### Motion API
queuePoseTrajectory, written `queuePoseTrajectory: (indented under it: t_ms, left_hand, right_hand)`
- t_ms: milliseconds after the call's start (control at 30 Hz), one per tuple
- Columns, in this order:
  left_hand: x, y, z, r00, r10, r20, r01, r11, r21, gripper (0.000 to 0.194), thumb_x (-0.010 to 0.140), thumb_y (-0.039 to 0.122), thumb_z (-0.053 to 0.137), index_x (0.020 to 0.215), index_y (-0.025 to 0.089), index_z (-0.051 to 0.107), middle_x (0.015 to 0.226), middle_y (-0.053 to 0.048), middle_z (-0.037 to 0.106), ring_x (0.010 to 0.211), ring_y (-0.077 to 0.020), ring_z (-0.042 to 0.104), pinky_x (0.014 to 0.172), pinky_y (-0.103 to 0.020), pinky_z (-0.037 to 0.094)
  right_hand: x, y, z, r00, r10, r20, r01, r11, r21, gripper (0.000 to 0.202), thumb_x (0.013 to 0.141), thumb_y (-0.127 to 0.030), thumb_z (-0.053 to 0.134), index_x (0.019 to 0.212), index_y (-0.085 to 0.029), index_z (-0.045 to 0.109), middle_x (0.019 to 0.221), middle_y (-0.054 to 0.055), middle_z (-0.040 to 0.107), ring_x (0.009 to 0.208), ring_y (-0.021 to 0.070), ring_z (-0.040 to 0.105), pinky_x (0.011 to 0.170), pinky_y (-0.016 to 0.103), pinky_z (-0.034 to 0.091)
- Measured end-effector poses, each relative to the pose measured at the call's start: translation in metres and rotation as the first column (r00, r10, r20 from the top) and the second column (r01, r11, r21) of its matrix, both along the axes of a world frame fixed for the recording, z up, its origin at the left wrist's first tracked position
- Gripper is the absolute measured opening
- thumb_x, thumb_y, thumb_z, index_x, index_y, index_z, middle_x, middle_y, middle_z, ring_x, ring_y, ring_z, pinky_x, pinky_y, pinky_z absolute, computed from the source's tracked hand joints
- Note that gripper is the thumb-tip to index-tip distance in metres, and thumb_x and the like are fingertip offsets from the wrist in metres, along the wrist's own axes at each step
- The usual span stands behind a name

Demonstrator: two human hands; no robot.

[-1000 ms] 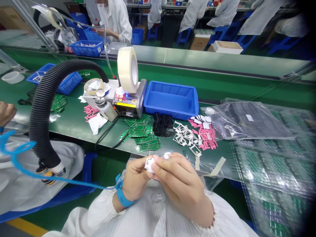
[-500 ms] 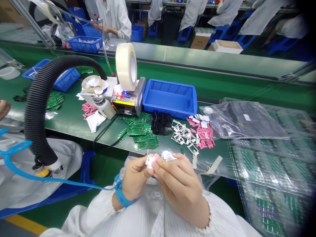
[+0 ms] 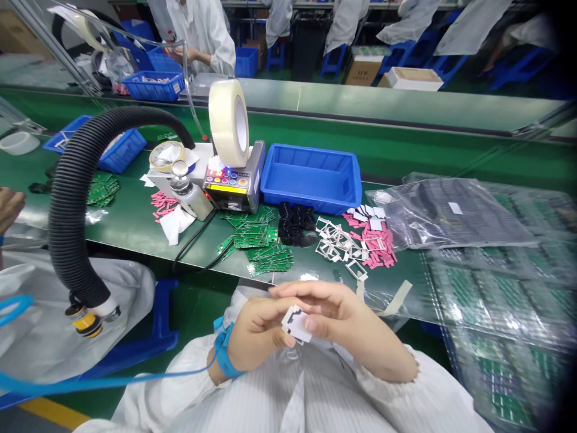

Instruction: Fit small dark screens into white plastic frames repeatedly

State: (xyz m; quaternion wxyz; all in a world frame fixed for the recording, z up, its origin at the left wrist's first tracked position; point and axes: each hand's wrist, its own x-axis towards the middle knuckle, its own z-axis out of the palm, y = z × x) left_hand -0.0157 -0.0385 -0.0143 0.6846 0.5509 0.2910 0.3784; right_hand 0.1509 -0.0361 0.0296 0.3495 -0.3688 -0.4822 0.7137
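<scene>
Close to my body, my left hand (image 3: 258,334) grips a small flat white piece with black marks (image 3: 297,323) between thumb and fingers. My right hand (image 3: 342,313) is closed on the same piece from the other side, its thumb pressed on the white face and its fingers curved over the top. A bit of white material (image 3: 309,276) shows just beyond the right fingers; whether they touch it I cannot tell. Past my hands on the bench lie green circuit boards (image 3: 270,260), black parts (image 3: 295,225), white frames (image 3: 336,243) and pink strips (image 3: 383,249).
A blue bin (image 3: 311,180) stands behind the parts, beside a tape dispenser (image 3: 232,186) with a tape roll on top. A black hose (image 3: 67,198) arches at left. Bagged trays (image 3: 455,213) lie at right. A blue cord (image 3: 135,377) runs from my left wrist. A co-worker's hand (image 3: 8,207) shows at far left.
Both hands have come slightly lower and nearer my body. The white piece has turned to show a broader face, and my right fingers have moved from pinching it to arching over it.
</scene>
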Motion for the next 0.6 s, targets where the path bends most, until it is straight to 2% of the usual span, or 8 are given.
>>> queuePoseTrajectory:
  t_ms: [67,167,300,367,467,600]
  left_hand:
    - [-0.001,0.001,0.000,1.000,0.016,0.006,-0.017,0.999,0.040,0.048,0.077,0.054,0.056,0.108,0.020,0.068,0.089,-0.010,0.073,0.078,-0.0214,0.065,0.072,-0.031,0.050]
    - [-0.001,0.002,-0.003,0.998,0.039,0.047,-0.041,0.998,0.043,0.046,0.078,0.051,0.056,0.112,0.022,0.065,0.098,-0.010,0.073,0.085,-0.0220,0.066,0.077,-0.032,0.050]
    - [-0.004,0.001,-0.006,1.000,0.001,0.009,-0.002,0.997,0.072,0.045,0.076,0.051,0.058,0.110,0.022,0.067,0.097,-0.010,0.073,0.086,-0.0230,0.067,0.077,-0.033,0.051]
    - [-0.006,0.001,-0.006,0.999,-0.014,-0.036,0.019,0.992,0.127,0.043,0.077,0.049,0.058,0.110,0.022,0.067,0.091,-0.009,0.074,0.081,-0.0216,0.067,0.073,-0.031,0.051]
    - [-0.008,-0.001,-0.005,0.999,-0.020,-0.041,0.027,0.983,0.182,0.038,0.080,0.044,0.057,0.110,0.024,0.067,0.087,-0.007,0.074,0.077,-0.0203,0.067,0.071,-0.030,0.050]
    - [-0.006,-0.004,-0.009,1.000,-0.016,-0.014,0.017,0.992,0.126,0.037,0.080,0.044,0.056,0.110,0.024,0.067,0.089,-0.008,0.074,0.081,-0.0223,0.068,0.073,-0.032,0.051]
  right_hand:
    - [-0.004,-0.002,-0.001,0.994,0.001,-0.105,-0.012,0.994,-0.106,0.035,0.078,-0.035,0.067,0.110,-0.022,0.062,0.110,0.009,0.066,0.097,0.0190,0.065,0.081,0.033,0.054]
    - [-0.010,-0.003,-0.002,0.982,-0.086,-0.168,0.064,0.989,-0.133,0.033,0.078,-0.035,0.067,0.108,-0.021,0.064,0.112,0.009,0.066,0.097,0.0179,0.065,0.082,0.032,0.054]
    - [-0.012,-0.004,-0.003,0.978,-0.077,-0.192,0.048,0.988,-0.149,0.031,0.076,-0.034,0.070,0.103,-0.019,0.066,0.103,0.009,0.070,0.086,0.0159,0.068,0.075,0.028,0.056]
    - [-0.011,-0.004,-0.002,0.977,-0.060,-0.202,0.031,0.989,-0.145,0.031,0.076,-0.034,0.070,0.102,-0.018,0.066,0.100,0.009,0.071,0.085,0.0155,0.069,0.073,0.026,0.056]
    - [-0.011,-0.006,-0.002,0.978,-0.056,-0.200,0.033,0.993,-0.116,0.028,0.078,-0.033,0.068,0.101,-0.019,0.064,0.107,0.010,0.069,0.088,0.0160,0.068,0.074,0.027,0.055]
    - [-0.011,-0.008,-0.004,0.993,-0.036,-0.112,0.032,0.999,-0.043,0.029,0.080,-0.035,0.065,0.103,-0.018,0.063,0.099,0.010,0.071,0.086,0.0172,0.069,0.075,0.031,0.056]
